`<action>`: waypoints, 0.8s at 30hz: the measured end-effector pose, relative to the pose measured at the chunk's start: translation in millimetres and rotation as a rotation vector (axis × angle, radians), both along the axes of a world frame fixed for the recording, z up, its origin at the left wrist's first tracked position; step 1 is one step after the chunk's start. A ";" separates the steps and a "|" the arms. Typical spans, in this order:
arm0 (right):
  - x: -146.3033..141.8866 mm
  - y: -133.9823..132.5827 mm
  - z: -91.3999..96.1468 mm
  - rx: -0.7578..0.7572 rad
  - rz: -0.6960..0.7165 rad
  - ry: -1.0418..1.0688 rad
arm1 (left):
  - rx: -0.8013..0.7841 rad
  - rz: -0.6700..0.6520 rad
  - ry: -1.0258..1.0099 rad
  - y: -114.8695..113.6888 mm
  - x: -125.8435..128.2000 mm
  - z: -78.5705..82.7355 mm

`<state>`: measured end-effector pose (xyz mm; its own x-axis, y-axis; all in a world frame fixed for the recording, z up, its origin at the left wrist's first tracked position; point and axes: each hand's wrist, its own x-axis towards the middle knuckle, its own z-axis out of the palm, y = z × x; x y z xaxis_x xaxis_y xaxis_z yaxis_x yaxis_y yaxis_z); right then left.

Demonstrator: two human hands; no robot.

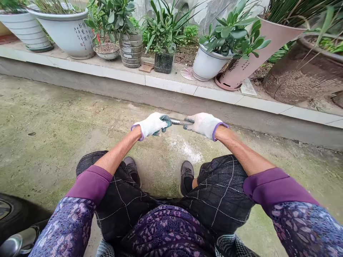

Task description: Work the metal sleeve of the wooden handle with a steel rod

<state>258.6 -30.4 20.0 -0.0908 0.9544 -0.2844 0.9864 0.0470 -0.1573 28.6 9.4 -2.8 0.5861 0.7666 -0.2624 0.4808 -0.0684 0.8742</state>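
Both ends of the metal rod [178, 121] vanish inside the gloved fingers, so its full length and any tip cannot be made out; only a short grey, dull-shining middle stretch shows. The left hand [151, 125] is curled tight around one end, the right hand [203, 124] pinches the other, both in white gloves with dark green palms and purple cuffs. The rod lies level between them, above the pale powdery patch [187, 148] on the concrete floor [53, 125]. Beyond the rod runs a raised ledge [166, 84] carrying potted plants, a white pot [207, 66] nearest. Two dark shoes [186, 175] rest below the rod.
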 end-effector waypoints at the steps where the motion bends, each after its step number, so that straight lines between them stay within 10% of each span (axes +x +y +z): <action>1: 1.0 0.4 1.8 0.041 -0.012 -0.016 | -0.034 0.018 -0.029 -1.1 0.7 -1.2; 7: 3.9 -6.1 14.5 0.143 -0.115 0.320 | -0.052 0.052 -0.140 -3.2 -0.8 6.3; 14: -4.3 -28.8 32.3 -0.236 -0.150 0.815 | 0.032 -0.019 -0.154 3.9 -7.1 10.3; 19: -5.7 -32.8 28.2 -0.471 0.057 0.563 | 0.179 -0.169 -0.052 9.8 -11.9 3.8; 24: -11.5 -19.2 8.9 -0.313 0.217 0.154 | 0.181 -0.147 0.189 2.4 -6.3 3.0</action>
<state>247.1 -49.6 28.9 -0.3451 0.7779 -0.5252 0.9225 0.1782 -0.3424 22.2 11.8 0.2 0.6478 0.7215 -0.2444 0.6073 -0.2955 0.7375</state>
